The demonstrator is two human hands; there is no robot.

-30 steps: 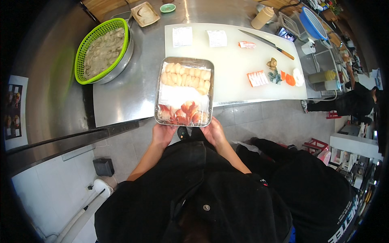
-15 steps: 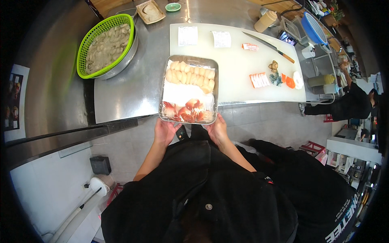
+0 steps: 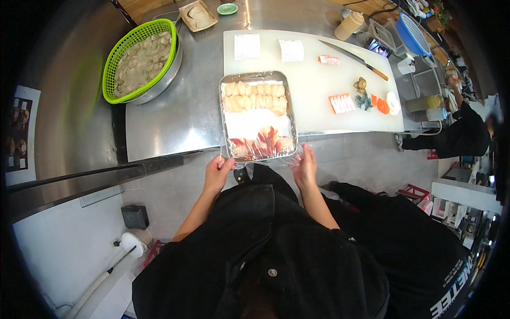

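Pinched in the left hand (image 3: 214,176): thin, clear plastic film (image 3: 287,161); the right hand (image 3: 306,170) meets it too, its hold unclear from here. Beneath, the rectangular silver metal tray (image 3: 222,109) juts past the flat white cutting board's (image 3: 313,95) near edge; one hard tug could tip it floorward.

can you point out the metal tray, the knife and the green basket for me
Metal tray (image 3: 255,76): head view, on its far inner wall
Knife (image 3: 353,56): head view, on the blade, toward the handle
Green basket (image 3: 110,70): head view, on its left perforated wall
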